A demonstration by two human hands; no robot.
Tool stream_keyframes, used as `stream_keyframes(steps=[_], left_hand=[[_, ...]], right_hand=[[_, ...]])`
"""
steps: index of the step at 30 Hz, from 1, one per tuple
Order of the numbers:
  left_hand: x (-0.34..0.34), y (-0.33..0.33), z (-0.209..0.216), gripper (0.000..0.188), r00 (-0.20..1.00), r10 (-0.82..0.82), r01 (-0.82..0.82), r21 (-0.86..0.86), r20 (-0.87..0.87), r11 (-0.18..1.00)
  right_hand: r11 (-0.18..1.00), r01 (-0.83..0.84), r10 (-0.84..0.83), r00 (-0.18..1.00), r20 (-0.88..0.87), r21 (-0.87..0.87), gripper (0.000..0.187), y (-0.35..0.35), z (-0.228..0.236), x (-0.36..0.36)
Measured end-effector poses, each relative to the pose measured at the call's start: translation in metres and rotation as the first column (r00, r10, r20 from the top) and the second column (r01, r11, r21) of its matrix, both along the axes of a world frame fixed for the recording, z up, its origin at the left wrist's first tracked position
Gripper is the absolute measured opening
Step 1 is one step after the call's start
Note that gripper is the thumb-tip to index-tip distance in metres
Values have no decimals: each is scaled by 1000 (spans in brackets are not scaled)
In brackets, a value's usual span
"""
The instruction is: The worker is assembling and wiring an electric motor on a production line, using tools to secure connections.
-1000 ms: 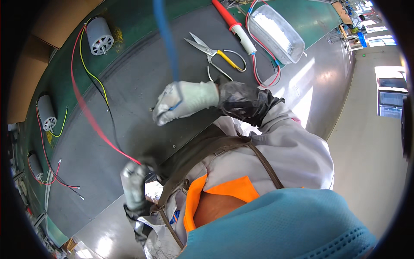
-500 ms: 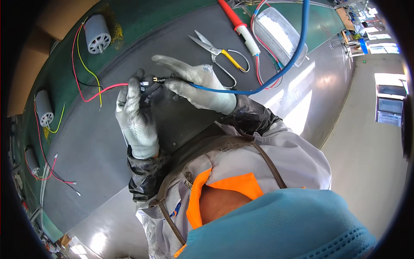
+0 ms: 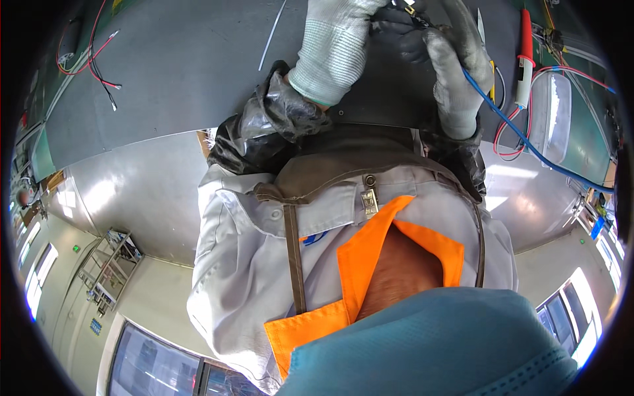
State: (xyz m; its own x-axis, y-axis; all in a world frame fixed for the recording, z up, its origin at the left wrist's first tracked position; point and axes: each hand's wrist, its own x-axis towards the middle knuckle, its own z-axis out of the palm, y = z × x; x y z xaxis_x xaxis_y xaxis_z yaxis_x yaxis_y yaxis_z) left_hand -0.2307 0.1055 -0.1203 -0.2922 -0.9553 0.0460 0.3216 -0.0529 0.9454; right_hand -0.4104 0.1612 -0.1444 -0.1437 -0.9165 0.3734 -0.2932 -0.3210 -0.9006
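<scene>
Both my hands wear white gloves with grey-coated fingers and meet at the top edge, over the dark mat [image 3: 178,72]. My left hand [image 3: 337,49] is closed by a small brass-coloured terminal [image 3: 410,10]; part of its fingers and whatever wire it grips run out of the picture. Between thumb and fingers, my right hand [image 3: 459,72] pinches the black-sleeved end of a blue cable [image 3: 505,119]. That end points at the terminal; whether the two touch is too small to tell. The cable runs off to the right past my wrist.
To the right lie scissors [image 3: 493,79] partly behind my hand, a red-and-white probe-like handle [image 3: 525,63] with wires, and a clear plastic box [image 3: 558,122]. At far left sit a grey motor [image 3: 69,41] and its red and black wires [image 3: 99,74]. A thin pale strip [image 3: 271,36] lies left of my hands.
My view has swung down and turned, so the hands now show at the top edge. The red wire seen in my left hand is out of sight. My right hand still grips the blue cable.
</scene>
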Motion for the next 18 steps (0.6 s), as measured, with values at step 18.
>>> stream_keyframes(steps=[18], left_hand=[[7,9,3,30,1000,-3,4,60,-22,998]], right_hand=[[997,55,-43,979,-201,53,59,7,24,22]])
